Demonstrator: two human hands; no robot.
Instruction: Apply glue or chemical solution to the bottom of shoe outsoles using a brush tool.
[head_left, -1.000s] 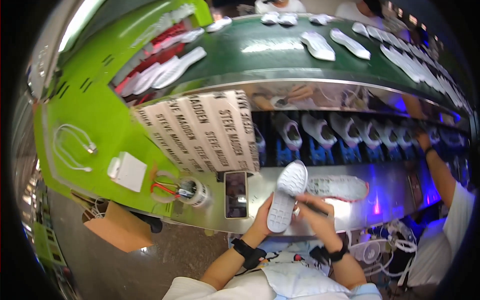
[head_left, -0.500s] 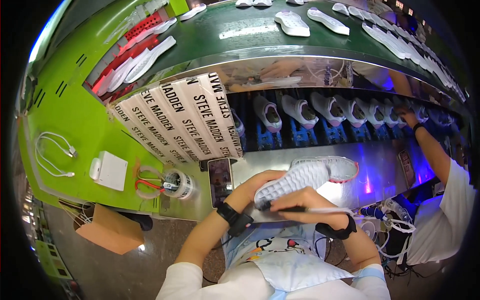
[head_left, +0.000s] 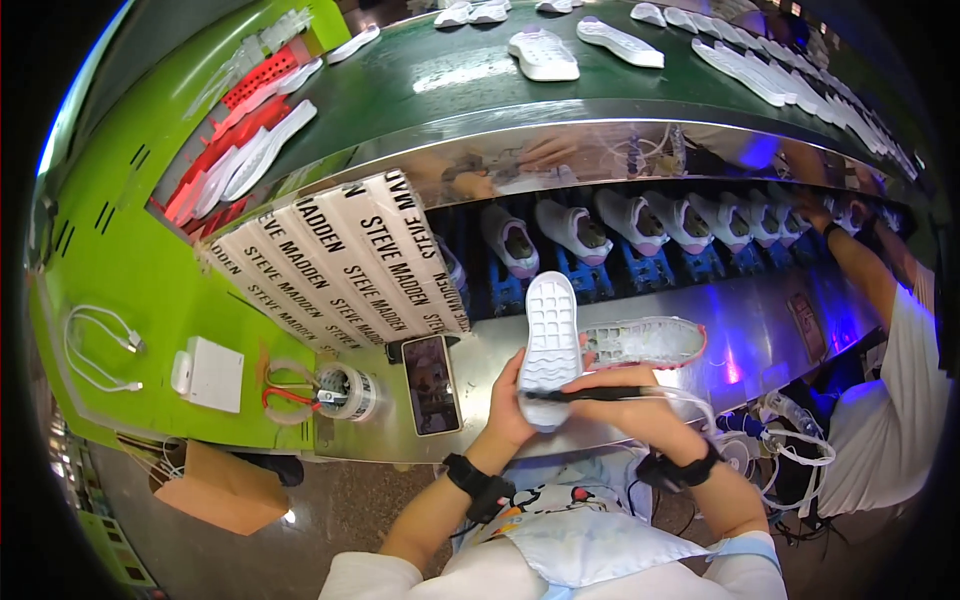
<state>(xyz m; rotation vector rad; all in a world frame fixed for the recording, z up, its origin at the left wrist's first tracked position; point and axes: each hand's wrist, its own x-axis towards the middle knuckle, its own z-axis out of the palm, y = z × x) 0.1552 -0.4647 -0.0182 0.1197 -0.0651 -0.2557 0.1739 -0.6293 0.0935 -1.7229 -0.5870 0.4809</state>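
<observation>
My left hand (head_left: 510,408) grips a white shoe sole (head_left: 552,312) by its lower side, standing nearly lengthwise away from me. Square cells and wavy ridges cover the face turned up. In my right hand (head_left: 632,412) is a slim black brush-like tool (head_left: 605,393), with a pale tube trailing from its rear. Its dark tip lies across the near end of the sole; motion smears it. A second sole (head_left: 655,343), clear-looking with a reddish edge, rests on the metal bench just right of the held one.
A phone (head_left: 432,385) lies left of my hands, beside a tub (head_left: 348,392) and scissors (head_left: 290,395). A printed carton (head_left: 335,265) stands behind them. Shoes (head_left: 575,230) on blue supports line the recess beyond; more soles sit on the green belt (head_left: 440,100). A co-worker's arm (head_left: 865,270) reaches in at right.
The held sole has swung from slanting right to pointing away from me, uncovering the second sole. My right hand and tool remain at its near end. The whole view has shifted slightly.
</observation>
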